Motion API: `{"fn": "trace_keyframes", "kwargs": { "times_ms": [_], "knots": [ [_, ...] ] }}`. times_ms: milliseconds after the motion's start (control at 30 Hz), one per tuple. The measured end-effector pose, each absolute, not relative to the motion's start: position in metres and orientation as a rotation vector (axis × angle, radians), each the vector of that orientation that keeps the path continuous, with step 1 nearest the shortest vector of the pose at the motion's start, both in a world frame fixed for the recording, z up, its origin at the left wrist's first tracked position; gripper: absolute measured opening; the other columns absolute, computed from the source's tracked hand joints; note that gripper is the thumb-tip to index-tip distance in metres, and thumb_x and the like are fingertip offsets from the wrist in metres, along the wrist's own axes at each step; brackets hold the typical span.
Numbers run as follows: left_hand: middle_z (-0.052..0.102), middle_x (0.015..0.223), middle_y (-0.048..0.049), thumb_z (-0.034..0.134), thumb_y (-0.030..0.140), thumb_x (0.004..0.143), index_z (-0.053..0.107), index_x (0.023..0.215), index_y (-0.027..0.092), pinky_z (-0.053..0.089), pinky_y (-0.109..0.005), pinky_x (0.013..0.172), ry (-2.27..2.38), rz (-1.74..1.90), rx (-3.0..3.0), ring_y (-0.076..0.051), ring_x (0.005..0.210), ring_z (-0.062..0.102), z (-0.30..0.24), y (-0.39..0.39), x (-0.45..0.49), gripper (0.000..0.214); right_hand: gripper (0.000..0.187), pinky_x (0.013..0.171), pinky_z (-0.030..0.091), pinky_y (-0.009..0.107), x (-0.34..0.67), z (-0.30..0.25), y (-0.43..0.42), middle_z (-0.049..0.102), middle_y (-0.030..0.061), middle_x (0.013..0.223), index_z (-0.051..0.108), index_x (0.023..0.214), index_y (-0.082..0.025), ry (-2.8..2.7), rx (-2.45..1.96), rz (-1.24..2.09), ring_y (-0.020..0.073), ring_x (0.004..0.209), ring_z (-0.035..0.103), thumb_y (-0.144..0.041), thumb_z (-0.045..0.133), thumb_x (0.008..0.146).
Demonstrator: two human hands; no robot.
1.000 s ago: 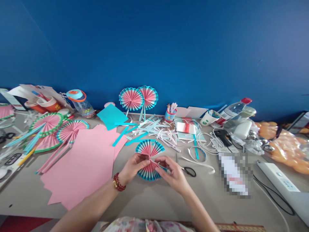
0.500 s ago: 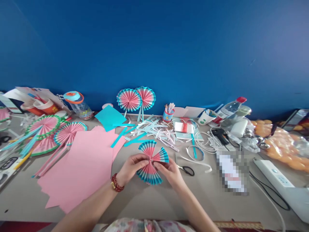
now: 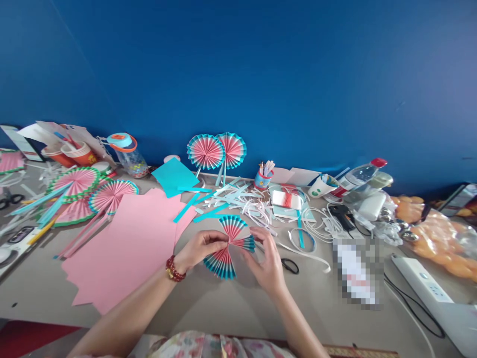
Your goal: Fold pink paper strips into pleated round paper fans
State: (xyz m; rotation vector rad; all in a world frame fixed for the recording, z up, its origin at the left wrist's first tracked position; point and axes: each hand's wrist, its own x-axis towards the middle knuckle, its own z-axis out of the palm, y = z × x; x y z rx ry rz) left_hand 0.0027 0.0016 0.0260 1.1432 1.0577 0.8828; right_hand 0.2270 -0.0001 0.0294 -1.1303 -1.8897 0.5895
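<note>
A pleated paper fan (image 3: 219,262), pink in the middle with blue-and-white edges, is held up over the table in front of me. Its folds spread into separate wedges that meet at a pinched centre. My left hand (image 3: 203,248), wearing a red beaded bracelet (image 3: 174,270), pinches the fan near that centre between thumb and fingers. My right hand (image 3: 267,258) has its thumb below and its fingers above the right wedge, gripping its folds. Black-handled scissors (image 3: 289,266) lie behind my right hand, their blades hidden.
Pink paper sheets (image 3: 126,248) lie to the left, near finished round fans (image 3: 114,195). Two more fans (image 3: 206,151) stand by the blue wall. Paper strips (image 3: 231,196), a pen holder (image 3: 263,176) and cables are behind my hands. At right sits a power strip (image 3: 428,278).
The right wedge is now narrower, squeezed between my right thumb and fingers. My right hand has turned and its fingers have risen above the wedge. The fan has tilted; my left hand keeps its pinch.
</note>
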Motion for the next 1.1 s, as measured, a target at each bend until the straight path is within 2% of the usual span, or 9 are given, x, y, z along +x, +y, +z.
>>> {"fn": "trace_keyframes", "kwargs": {
  "times_ms": [167, 300, 533, 667, 767, 900, 1033, 1100],
  "knots": [
    [0.074, 0.098, -0.0055, 0.071, 0.036, 0.078, 0.075, 0.095, 0.019, 0.052, -0.029, 0.082, 1.040, 0.879, 1.230, -0.020, 0.090, 0.066, 0.022, 0.004, -0.002, 0.025, 0.036, 0.099, 0.042, 0.047, 0.227, 0.036, 0.001, 0.057, 0.0104, 0.122, 0.053, 0.120, -0.025, -2.086, -1.074, 0.393, 0.0279, 0.116, 0.051, -0.022, 0.062, 0.086],
    [0.074, 0.097, -0.0058, 0.071, 0.038, 0.078, 0.074, 0.095, 0.019, 0.052, -0.030, 0.082, 1.048, 0.883, 1.292, -0.021, 0.091, 0.066, 0.024, 0.005, -0.004, 0.026, 0.020, 0.094, 0.042, 0.047, 0.228, 0.040, 0.001, 0.058, 0.0101, 0.114, 0.060, 0.105, -0.023, -2.175, -1.075, 0.315, 0.0279, 0.109, 0.054, -0.019, 0.060, 0.086],
    [0.069, 0.102, -0.0076, 0.070, 0.029, 0.080, 0.058, 0.127, 0.021, 0.052, -0.030, 0.082, 0.963, 0.895, 1.373, -0.021, 0.096, 0.063, 0.040, 0.004, -0.013, 0.049, 0.008, 0.081, 0.046, 0.038, 0.229, 0.038, -0.001, 0.062, 0.0062, 0.089, 0.055, 0.091, -0.023, -2.108, -1.052, 0.386, 0.0236, 0.089, 0.058, -0.016, 0.054, 0.087],
    [0.068, 0.108, -0.0086, 0.066, 0.026, 0.082, 0.053, 0.130, 0.020, 0.051, -0.030, 0.081, 1.004, 0.958, 1.412, -0.021, 0.098, 0.063, 0.047, 0.003, -0.015, 0.049, 0.008, 0.075, 0.046, 0.036, 0.232, 0.035, -0.005, 0.061, 0.0041, 0.082, 0.055, 0.091, -0.022, -2.087, -1.086, 0.394, 0.0223, 0.080, 0.057, -0.023, 0.061, 0.086],
    [0.069, 0.108, -0.0087, 0.064, 0.028, 0.084, 0.057, 0.120, 0.018, 0.050, -0.030, 0.080, 1.084, 1.019, 1.421, -0.022, 0.099, 0.063, 0.049, 0.003, -0.014, 0.038, 0.015, 0.075, 0.046, 0.036, 0.237, 0.040, -0.007, 0.059, 0.0044, 0.084, 0.054, 0.093, -0.022, -2.031, -1.064, 0.451, 0.0228, 0.082, 0.057, -0.029, 0.065, 0.084],
    [0.071, 0.102, -0.0078, 0.064, 0.029, 0.085, 0.057, 0.107, 0.018, 0.047, -0.031, 0.086, 1.123, 1.066, 1.546, -0.021, 0.099, 0.062, 0.056, 0.002, -0.014, 0.026, 0.005, 0.079, 0.047, 0.037, 0.248, 0.060, -0.001, 0.058, 0.0063, 0.090, 0.054, 0.091, -0.022, -1.823, -1.047, 0.435, 0.0229, 0.089, 0.058, -0.023, 0.058, 0.087],
    [0.070, 0.099, -0.0084, 0.065, 0.032, 0.085, 0.055, 0.112, 0.017, 0.049, -0.032, 0.082, 1.109, 1.033, 1.592, -0.020, 0.088, 0.065, 0.067, -0.001, -0.011, 0.033, 0.028, 0.090, 0.048, 0.041, 0.253, 0.092, 0.009, 0.060, 0.0113, 0.113, 0.055, 0.115, -0.023, -1.962, -0.961, 0.478, 0.0250, 0.106, 0.058, -0.018, 0.056, 0.087],
    [0.070, 0.096, -0.0079, 0.066, 0.033, 0.085, 0.055, 0.114, 0.017, 0.050, -0.031, 0.079, 1.104, 1.022, 1.594, -0.019, 0.082, 0.065, 0.069, -0.003, -0.009, 0.035, 0.031, 0.093, 0.048, 0.040, 0.251, 0.105, 0.014, 0.062, 0.0107, 0.118, 0.057, 0.119, -0.024, -2.144, -0.879, 0.521, 0.0244, 0.111, 0.059, -0.017, 0.053, 0.088]
  ]
}}
